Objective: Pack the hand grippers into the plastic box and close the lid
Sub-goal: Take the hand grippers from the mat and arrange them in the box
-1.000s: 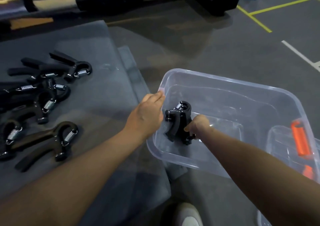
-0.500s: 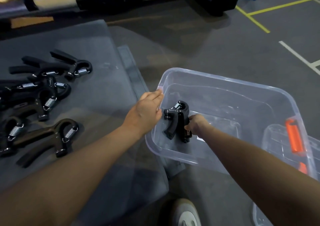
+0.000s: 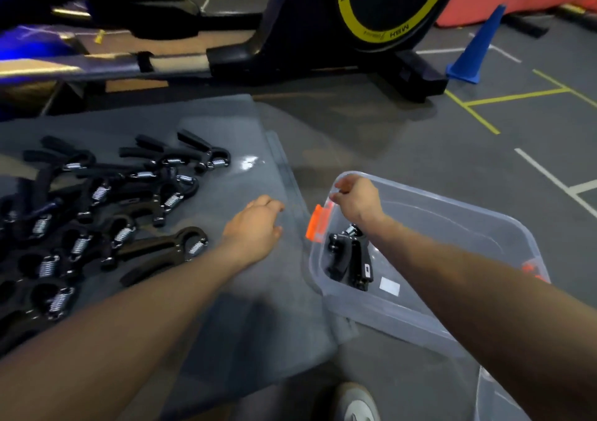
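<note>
The clear plastic box (image 3: pixel 429 201) stands on the floor to the right of a grey mat (image 3: pixel 245 317). One black hand gripper (image 3: pixel 350 256) lies inside it at the near left end, beside an orange latch (image 3: pixel 315 223). My right hand (image 3: pixel 357 199) is at the box's far left corner, fingers curled over the rim. My left hand (image 3: pixel 256 228) hovers over the mat just left of the box, fingers loosely curled and holding nothing. Several black hand grippers (image 3: pixel 106 207) with steel springs lie piled on the mat's left side.
An exercise machine with a yellow-ringed wheel (image 3: pixel 387 7) stands behind the mat. A blue cone (image 3: pixel 475 49) is at the back right. Clear plastic with orange parts (image 3: pixel 533 270), probably the lid, lies past my right forearm. My shoe (image 3: pixel 353 404) is below.
My right hand let go of the hand gripper, which now lies in the box, and moved up to the rim. My left hand left the rim and moved left over the mat.
</note>
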A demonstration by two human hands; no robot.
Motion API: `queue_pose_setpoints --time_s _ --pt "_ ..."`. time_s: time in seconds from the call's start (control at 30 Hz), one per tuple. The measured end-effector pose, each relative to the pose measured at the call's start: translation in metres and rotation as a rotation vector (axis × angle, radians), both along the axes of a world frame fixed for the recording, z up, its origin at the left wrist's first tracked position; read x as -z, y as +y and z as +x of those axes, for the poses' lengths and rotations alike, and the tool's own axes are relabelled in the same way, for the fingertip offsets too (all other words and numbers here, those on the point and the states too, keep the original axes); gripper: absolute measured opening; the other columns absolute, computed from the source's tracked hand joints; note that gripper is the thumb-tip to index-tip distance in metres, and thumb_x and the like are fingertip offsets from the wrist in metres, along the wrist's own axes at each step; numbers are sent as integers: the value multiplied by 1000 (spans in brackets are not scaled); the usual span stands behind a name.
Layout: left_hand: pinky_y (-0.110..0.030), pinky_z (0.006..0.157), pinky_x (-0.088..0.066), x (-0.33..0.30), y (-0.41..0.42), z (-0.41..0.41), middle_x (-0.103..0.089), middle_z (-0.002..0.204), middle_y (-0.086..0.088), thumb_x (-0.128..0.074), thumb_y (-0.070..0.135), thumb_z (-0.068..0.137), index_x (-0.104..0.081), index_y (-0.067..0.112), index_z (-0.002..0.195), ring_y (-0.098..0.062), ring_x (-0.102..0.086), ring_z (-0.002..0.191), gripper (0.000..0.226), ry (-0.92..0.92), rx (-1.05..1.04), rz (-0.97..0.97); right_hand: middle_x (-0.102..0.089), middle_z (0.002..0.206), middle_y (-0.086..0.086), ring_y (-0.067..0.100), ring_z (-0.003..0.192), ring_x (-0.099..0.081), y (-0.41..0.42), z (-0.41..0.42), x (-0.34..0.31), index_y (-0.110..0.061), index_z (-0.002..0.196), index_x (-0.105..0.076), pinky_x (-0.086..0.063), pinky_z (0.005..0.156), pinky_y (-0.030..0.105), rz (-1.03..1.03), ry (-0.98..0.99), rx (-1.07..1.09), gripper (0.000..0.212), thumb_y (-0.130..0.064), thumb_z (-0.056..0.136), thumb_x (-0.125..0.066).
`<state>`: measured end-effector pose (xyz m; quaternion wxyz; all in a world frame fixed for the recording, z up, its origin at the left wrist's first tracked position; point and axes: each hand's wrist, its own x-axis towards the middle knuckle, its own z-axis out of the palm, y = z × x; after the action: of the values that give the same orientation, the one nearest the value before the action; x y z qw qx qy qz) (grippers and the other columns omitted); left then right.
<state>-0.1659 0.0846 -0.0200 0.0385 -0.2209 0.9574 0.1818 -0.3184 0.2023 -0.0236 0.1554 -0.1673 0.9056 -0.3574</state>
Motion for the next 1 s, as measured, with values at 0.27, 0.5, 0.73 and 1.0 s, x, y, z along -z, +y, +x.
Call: queue_pose_setpoints --time_s 0.27,0.5,0.73,1.0 --pt "-37 100 -41 -43 -81 103 -46 132 -5 -53 16 87 -48 19 130 -25 -46 127 43 -25 -161 -97 -55 93 8 19 88 -53 -97 98 -30 -3 114 -62 -47 95 30 30 -60 -241 35 -13 82 -70" --pt "-41 106 -39 -4 -113 143 -45 132 -5 -59 21 86 -47 17 131 -25 -43 128 48 -89 -267 -9 -60 108 12 19 89 -54 -142 149 1 -3 120 -56 -43 76 26 128 -135 -454 39 -15 85 -68" --pt "-38 112 -33 44 -123 126 -32 147 -3 -67 20 81 -28 14 143 -23 -31 138 74 -173 -197 40 -61 123 13 28 114 -58 -152 126 35 -7 122 -57 -44 97 32 190 -121 -455 43 -18 83 -70" --pt "-38 107 -36 55 -137 106 -37 141 -8 -64 22 84 -33 11 139 -27 -36 133 63 -352 -80 -79 -62 121 14 28 112 -58 -152 115 53 -5 121 -57 -43 94 27 192 -121 -435 42 -19 84 -69"
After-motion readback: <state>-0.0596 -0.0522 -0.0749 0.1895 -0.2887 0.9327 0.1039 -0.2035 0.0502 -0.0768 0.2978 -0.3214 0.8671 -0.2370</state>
